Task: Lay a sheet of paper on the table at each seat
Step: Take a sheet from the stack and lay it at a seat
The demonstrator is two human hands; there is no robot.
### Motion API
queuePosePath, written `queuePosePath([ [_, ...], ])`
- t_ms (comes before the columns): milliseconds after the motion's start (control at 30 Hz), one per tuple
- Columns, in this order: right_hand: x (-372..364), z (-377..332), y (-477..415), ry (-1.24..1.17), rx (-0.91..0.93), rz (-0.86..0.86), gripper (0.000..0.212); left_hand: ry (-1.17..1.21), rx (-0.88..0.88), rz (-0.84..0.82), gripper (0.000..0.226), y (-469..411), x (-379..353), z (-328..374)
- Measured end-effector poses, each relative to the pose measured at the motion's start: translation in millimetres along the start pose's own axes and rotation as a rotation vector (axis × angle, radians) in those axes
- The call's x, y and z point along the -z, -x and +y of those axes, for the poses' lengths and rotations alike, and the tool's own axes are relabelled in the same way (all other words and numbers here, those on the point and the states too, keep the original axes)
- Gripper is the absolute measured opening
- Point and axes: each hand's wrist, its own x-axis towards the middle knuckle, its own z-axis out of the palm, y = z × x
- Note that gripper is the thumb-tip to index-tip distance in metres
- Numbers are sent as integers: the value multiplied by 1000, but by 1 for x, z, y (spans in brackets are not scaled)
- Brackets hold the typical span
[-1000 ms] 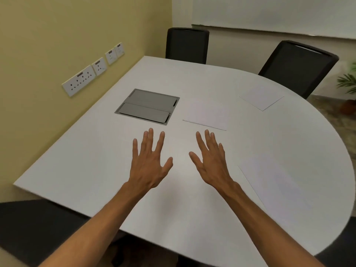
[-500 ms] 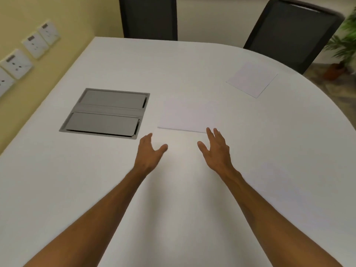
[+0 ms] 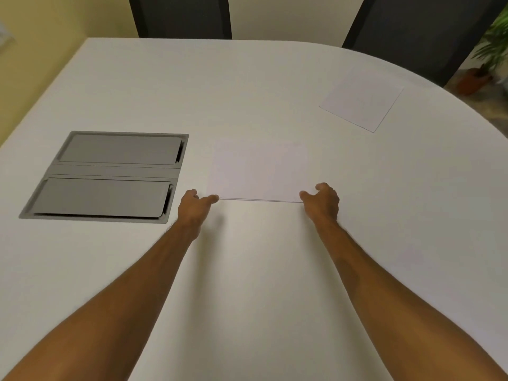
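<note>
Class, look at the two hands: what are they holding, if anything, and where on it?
Both touch the paper stack: left hand and right hand at its near corners. Whether they grip it cannot be told.

bare table (image 3: 261, 270) between the forearms; grey cable hatch (image 3: 110, 177) left of the hands

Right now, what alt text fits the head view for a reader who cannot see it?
Two bare arms reach across a white table, the left hand and right hand at the near corners of a small paper stack. A grey hatch lies left of it; a single sheet lies far right, before a dark chair.
</note>
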Motion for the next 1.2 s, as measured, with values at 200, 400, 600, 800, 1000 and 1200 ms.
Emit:
queuePosePath([
  [200,-20,-7,-20,-57,-137,44,54,-37,47,28,41,-27,-7,3],
  [400,-25,-14,-33,-113,-286,73,50,-83,-2,69,28,-39,-15,3],
  [600,-28,-22,-34,-61,-340,113,54,-973,-375,39,41,-26,-21,-3],
  [800,-29,-21,-37,-1,-350,144,45,-1122,-539,-8,61,-18,-21,-21],
  [1000,-28,-32,-37,-38,-303,165,55,-1125,-662,-19,62,-10,-23,-34],
  [1200,-25,-26,-40,-132,-437,104,51,-1213,-597,-106,69,-12,-25,-44],
])
